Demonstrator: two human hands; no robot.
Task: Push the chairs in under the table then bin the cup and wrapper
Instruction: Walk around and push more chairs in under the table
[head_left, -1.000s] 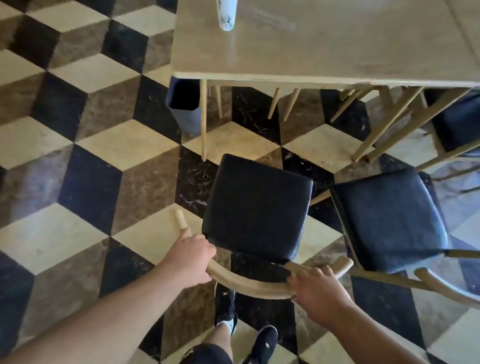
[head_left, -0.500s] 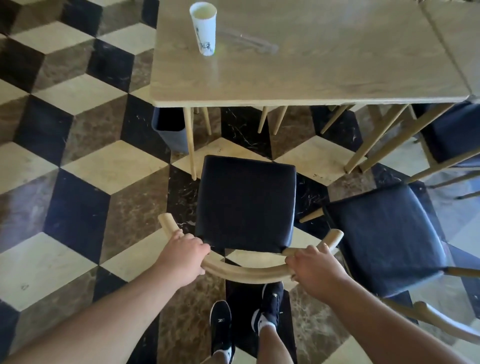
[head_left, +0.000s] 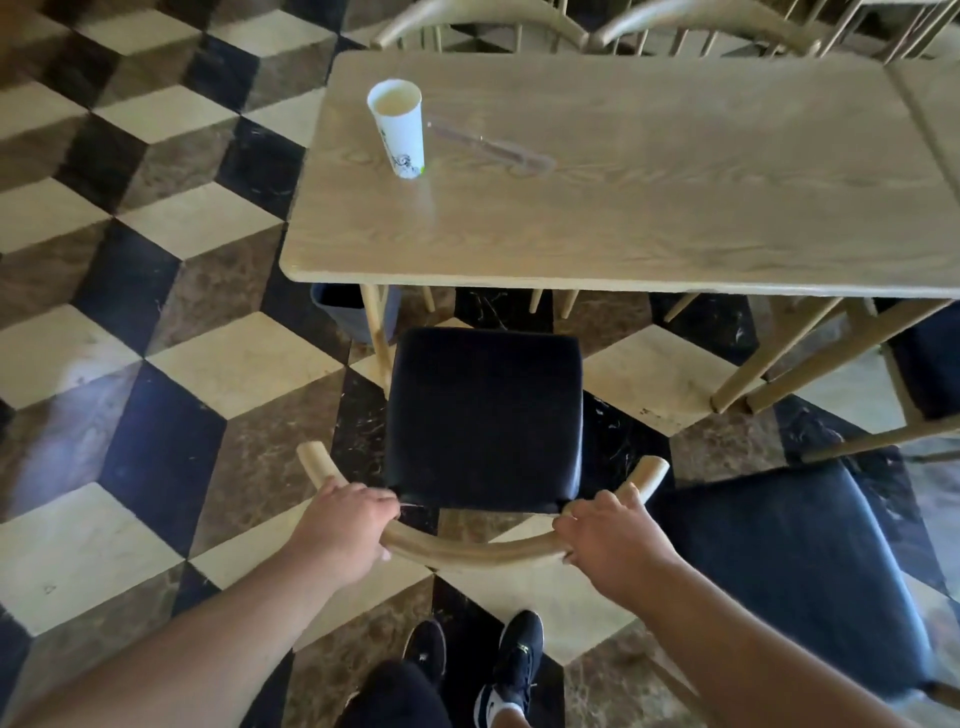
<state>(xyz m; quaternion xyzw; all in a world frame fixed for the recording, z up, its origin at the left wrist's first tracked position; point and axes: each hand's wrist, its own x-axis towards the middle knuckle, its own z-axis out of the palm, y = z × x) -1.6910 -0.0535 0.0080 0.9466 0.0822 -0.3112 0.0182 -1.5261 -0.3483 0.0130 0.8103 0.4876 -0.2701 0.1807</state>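
Note:
A chair (head_left: 483, 415) with a black padded seat and a curved wooden backrest stands just in front of the wooden table (head_left: 675, 208), its seat front near the table edge. My left hand (head_left: 345, 525) grips the backrest on its left part and my right hand (head_left: 608, 535) grips it on the right. A white paper cup (head_left: 399, 132) stands upright on the table's left end. A clear, thin wrapper (head_left: 493, 148) lies flat just right of the cup. A second black-seated chair (head_left: 789, 566) stands pulled out at the lower right.
A grey bin (head_left: 343, 312) sits on the floor under the table's left corner, beside a table leg. More wooden chairs (head_left: 701, 26) line the table's far side. A third dark seat (head_left: 930, 364) is at the right edge. The floor is chequered marble; my feet are below the chair.
The chair has slid forward toward the table with both hands on its backrest, and it now faces the table squarely. The view has tilted up, showing the cup, wrapper and far chairs.

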